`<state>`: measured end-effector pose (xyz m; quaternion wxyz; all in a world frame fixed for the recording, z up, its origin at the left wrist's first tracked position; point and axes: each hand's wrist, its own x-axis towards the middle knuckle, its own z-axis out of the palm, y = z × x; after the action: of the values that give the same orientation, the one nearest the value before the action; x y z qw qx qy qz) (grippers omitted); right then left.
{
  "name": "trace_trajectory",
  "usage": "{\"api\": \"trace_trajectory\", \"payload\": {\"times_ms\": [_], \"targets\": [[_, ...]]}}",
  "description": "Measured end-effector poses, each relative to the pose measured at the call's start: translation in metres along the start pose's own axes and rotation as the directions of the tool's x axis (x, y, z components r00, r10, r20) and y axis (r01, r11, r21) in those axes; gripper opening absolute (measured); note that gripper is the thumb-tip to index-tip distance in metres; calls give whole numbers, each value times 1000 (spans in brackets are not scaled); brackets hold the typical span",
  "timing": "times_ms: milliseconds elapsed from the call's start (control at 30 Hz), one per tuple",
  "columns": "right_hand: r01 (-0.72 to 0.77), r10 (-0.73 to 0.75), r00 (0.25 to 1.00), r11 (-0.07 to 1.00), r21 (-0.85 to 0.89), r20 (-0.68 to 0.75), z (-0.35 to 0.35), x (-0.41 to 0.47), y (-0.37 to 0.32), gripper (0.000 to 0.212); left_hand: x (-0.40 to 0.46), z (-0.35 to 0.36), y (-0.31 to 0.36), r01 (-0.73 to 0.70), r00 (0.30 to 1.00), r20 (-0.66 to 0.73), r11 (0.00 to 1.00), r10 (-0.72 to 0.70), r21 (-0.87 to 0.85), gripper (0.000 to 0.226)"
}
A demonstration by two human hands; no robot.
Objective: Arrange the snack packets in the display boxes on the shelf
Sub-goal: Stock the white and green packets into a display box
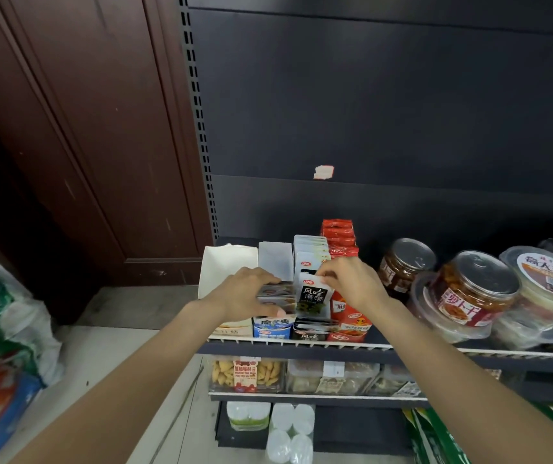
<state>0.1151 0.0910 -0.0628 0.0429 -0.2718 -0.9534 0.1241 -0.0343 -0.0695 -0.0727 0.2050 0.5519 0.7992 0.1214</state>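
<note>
Dim indoor light, soft and even, no hard shadows. Dark back panel soaks up light, detail lost up top. Brightest spots: jar lids w/ mild glare, and white box. Wide-angle bend strong at edges (door lines lean, shelf rail curves). Forearms near the bottom edge look stretched, soft. Bags at left are smeared. Centre packets fairly sharp, slight compression blur.

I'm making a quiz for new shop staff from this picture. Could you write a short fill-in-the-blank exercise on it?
1. The right hand pinches the top of a black and ____ packet.
2. The left hand holds a ____ of packets.
3. The red packets stand at the ____ of their display box.

Missing words: white; stack; back
</note>
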Motion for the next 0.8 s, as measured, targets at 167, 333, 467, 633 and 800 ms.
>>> {"api": "trace_trajectory", "payload": {"times_ms": [167, 333, 467, 633, 800], "targets": [[-60, 57, 995, 998, -30, -76, 14, 16, 3, 26, 1, 1, -2, -18, 1000, -7, 1000, 18, 5, 64], [-34, 25, 989, 998, -58, -146, 18, 23, 5, 33, 0, 2, -3, -1, 1000, -9, 999, 1, -50, 61], [14, -14, 997, 1000, 7, -81, 18, 20, 9, 42, -1, 1, -2, 1, 1000, -8, 999, -1, -48, 62], [19, -11, 997, 994, 107, -76, 13, -4, 13, 47, -6, 2, 2, -17, 999, -36, 1000, 17, 12, 65], [19, -20, 1000, 986, 168, 4, 11, -31, 13, 35, -13, 9, 4, -5, 999, -52, 998, 9, 63, 71]]}}
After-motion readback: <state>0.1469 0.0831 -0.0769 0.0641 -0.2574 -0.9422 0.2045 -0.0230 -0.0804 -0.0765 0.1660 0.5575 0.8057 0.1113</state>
